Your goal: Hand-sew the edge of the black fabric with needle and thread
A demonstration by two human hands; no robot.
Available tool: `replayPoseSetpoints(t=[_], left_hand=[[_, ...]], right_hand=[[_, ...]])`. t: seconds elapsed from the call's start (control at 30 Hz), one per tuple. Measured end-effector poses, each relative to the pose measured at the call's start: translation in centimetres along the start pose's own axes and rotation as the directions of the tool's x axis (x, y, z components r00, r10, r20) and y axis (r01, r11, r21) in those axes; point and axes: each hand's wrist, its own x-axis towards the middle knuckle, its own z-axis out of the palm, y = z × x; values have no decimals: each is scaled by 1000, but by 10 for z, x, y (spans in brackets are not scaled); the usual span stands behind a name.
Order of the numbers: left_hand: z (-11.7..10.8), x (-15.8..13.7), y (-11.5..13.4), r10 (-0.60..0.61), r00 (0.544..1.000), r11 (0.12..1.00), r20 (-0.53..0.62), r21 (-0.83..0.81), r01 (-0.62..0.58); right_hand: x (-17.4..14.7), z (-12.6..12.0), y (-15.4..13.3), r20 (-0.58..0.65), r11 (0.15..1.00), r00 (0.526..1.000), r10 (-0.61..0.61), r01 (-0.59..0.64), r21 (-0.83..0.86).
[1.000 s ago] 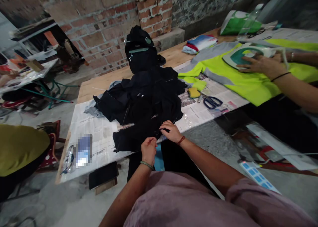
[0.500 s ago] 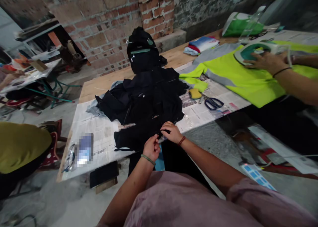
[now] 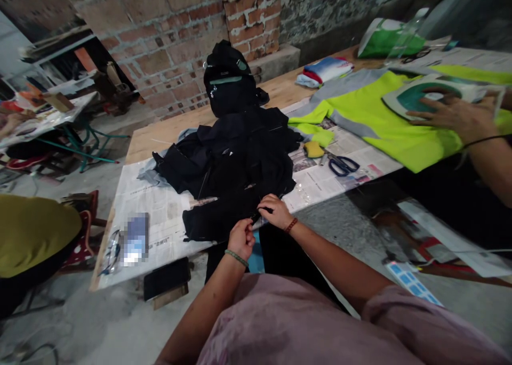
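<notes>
A heap of black garments (image 3: 240, 162) lies on the newspaper-covered table (image 3: 148, 210) in front of me. At its near edge my left hand (image 3: 241, 237) is closed in a pinch on the edge of the black cloth. Just right of it, my right hand (image 3: 276, 211) pinches the same black garment, its fingers curled. Between the fingertips a short dark strip of the cloth shows; its finer details are too dark to make out. Dark-handled scissors (image 3: 343, 165) and a yellow sponge-like piece (image 3: 314, 149) lie to the right of the heap.
Behind the heap stands a black backpack (image 3: 230, 82). On the right a co-worker's hand (image 3: 452, 112) holds an iron (image 3: 424, 94) on a yellow-green garment (image 3: 372, 109). A phone-like object (image 3: 136, 240), blurred out, lies at the table's left. A folded cloth stack (image 3: 325, 72) sits farther back.
My hands have shifted slightly, the left a little down and left, both still pinching the black cloth. The co-worker's iron has moved right and nearer over the yellow-green garment.
</notes>
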Motion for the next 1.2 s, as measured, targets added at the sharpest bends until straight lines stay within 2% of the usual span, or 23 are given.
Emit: replayPoseSetpoints(t=[0.23,0.47,0.57,0.8,1.1,1.2], left_hand=[[-3,-1,1,-5,1000,1000,-4,11,5],[-1,-6,1,110,993,987,-33,124,-105],[1,-9,1,124,991,981,-42,153,-116],[3,-12,4,30,999,995,-23,100,-28],[6,-12,8,-146,986,989,82,38,144],[7,-9,7,-154,984,988,88,31,152]], right_hand=[[-1,2,3,1,1000,1000,-5,5,-11],[-1,1,2,0,1000,1000,5,-5,1],[-1,1,2,0,1000,1000,5,-5,3],[0,0,1,1,1000,1000,8,-8,4],[0,0,0,-5,1000,1000,-5,5,0],[0,0,0,-9,1000,1000,-10,10,-3]])
